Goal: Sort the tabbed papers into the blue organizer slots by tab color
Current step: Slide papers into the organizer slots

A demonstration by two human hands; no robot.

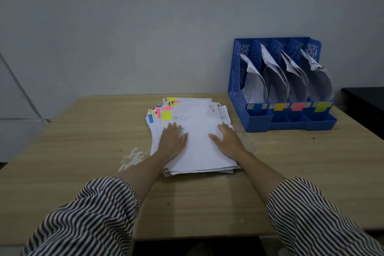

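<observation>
Organizer (236, 93) slots each hold curled papers (254, 85); hands flat on stack (199, 151).

Both hands lie flat, fingers straight, on a stack of white papers (197, 137) in the middle of the wooden table (83, 151): the left hand (173, 138) on its left part, the right hand (227, 140) on its right part. Yellow, pink and blue tabs (164, 113) stick out at the stack's far left corner. Far right stands the blue organizer (236, 81), its four slots holding curled papers, with blue, orange, pink and yellow labels on the front.
</observation>
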